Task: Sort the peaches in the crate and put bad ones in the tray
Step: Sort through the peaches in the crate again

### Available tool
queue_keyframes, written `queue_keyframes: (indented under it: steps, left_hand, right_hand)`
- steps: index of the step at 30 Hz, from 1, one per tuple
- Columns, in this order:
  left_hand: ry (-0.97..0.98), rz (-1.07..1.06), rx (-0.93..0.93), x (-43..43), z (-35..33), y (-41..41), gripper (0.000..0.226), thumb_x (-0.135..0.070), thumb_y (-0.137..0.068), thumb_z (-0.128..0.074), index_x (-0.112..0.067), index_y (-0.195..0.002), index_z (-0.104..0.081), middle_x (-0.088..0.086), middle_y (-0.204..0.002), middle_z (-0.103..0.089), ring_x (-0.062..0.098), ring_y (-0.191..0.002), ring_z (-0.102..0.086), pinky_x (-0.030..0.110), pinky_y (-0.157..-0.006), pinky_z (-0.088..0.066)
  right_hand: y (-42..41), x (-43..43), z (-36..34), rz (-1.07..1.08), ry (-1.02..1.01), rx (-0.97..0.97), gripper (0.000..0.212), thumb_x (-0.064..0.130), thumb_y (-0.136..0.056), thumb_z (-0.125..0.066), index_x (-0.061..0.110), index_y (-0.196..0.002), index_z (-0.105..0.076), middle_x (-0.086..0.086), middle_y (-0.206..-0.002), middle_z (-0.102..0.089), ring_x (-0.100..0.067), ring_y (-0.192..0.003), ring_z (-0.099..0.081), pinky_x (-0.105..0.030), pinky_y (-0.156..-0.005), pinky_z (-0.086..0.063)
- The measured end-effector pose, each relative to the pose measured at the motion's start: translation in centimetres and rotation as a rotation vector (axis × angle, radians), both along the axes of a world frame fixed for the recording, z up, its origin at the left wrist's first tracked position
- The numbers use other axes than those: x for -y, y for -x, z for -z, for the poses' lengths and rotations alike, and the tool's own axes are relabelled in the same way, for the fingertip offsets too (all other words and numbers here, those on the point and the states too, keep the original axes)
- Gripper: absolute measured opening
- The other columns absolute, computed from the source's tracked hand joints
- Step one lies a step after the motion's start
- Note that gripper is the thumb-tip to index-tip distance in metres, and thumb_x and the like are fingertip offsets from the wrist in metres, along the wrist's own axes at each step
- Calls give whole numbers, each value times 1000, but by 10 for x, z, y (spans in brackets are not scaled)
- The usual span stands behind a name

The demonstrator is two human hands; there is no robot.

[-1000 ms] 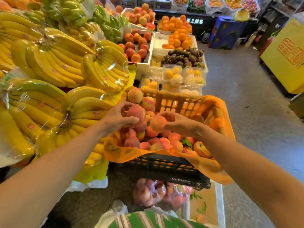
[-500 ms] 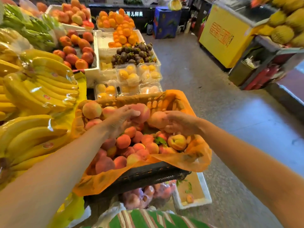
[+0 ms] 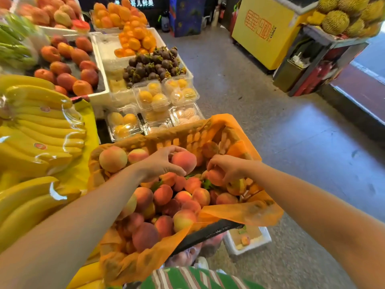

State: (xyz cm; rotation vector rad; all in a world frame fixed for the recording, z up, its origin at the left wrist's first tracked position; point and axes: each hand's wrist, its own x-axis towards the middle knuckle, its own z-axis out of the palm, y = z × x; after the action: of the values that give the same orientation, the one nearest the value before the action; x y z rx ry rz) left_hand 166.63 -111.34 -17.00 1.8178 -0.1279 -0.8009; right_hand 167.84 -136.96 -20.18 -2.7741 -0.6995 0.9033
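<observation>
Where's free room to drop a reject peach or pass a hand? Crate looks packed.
Free: the white tray, bare beside its one peach; the floor right of the crate; the crate's far right corner, where the orange liner shows. Crowded: the peach pile, with bananas at its left and clamshell boxes behind.

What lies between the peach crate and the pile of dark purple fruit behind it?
In the head view, clear plastic boxes of yellow and pale fruit lie between the crate and the dark purple fruit.
</observation>
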Motion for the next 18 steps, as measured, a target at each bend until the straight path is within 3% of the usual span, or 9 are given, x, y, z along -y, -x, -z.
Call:
queue_keyframes:
  steps: [4, 6, 8, 11, 13, 16, 18]
  left_hand:
    - [54, 32, -10, -1, 4, -5, 66, -8, -68, -83, -33, -120, -51, 8, -119, -50, 27, -106, -57, 32, -85, -52]
    - [54, 35, 52, -1, 9, -7, 67, -7, -66, -84, -33, -118, -51, 7, -120, -50, 26, -108, -56, 35, -88, -53]
    - [43, 41, 121, 2, 11, -7, 68, -5, -66, -84, -31, -119, -50, 4, -122, -49, 22, -110, -54, 32, -87, -52]
    - [56, 23, 235, 8, 13, -6, 70, -1, -65, -83, -22, -121, -47, 3, -121, -50, 18, -110, -54, 25, -84, -52]
    - [65, 16, 302, 14, 12, -3, 70, 2, -66, -82, -19, -122, -46, 5, -120, -50, 12, -105, -55, 23, -81, -54]
    - [32, 45, 413, 20, 13, 1, 70, -3, -68, -81, -23, -123, -43, 3, -120, -46, 6, -107, -51, 25, -84, -54]
    - [-56, 80, 487, 18, 14, 2, 69, -9, -69, -82, -22, -124, -43, 3, -120, -44, 13, -110, -48, 28, -90, -51]
  right_hand:
    - [5, -4, 13, -107, 1, 55, 40, 22, -82, -67, 17, -121, -62, -5, -115, -56, -23, -111, -45, -27, -94, -36]
    - [4, -6, 13, -60, -22, 19, 39, 22, -83, -66, 17, -122, -63, -5, -115, -57, -23, -112, -47, -28, -96, -38]
    - [1, -10, 2, 154, -209, -103, 43, 22, -87, -67, 15, -128, -58, -4, -123, -58, -20, -117, -52, -29, -98, -43]
    - [0, -19, -28, 606, -713, -462, 54, 31, -90, -65, 16, -137, -45, -8, -127, -59, -22, -113, -62, -36, -94, -53]
    - [3, -26, -40, 647, -825, -566, 62, 34, -87, -67, 17, -140, -40, -11, -129, -57, -24, -109, -65, -37, -89, -55]
    - [9, -36, -40, 576, -833, -443, 58, 22, -83, -74, 17, -134, -48, -7, -124, -60, -20, -107, -66, -34, -86, -57]
    - [12, -39, -39, 560, -844, -376, 57, 17, -79, -78, 16, -131, -53, -2, -119, -62, -13, -104, -66, -28, -83, -57]
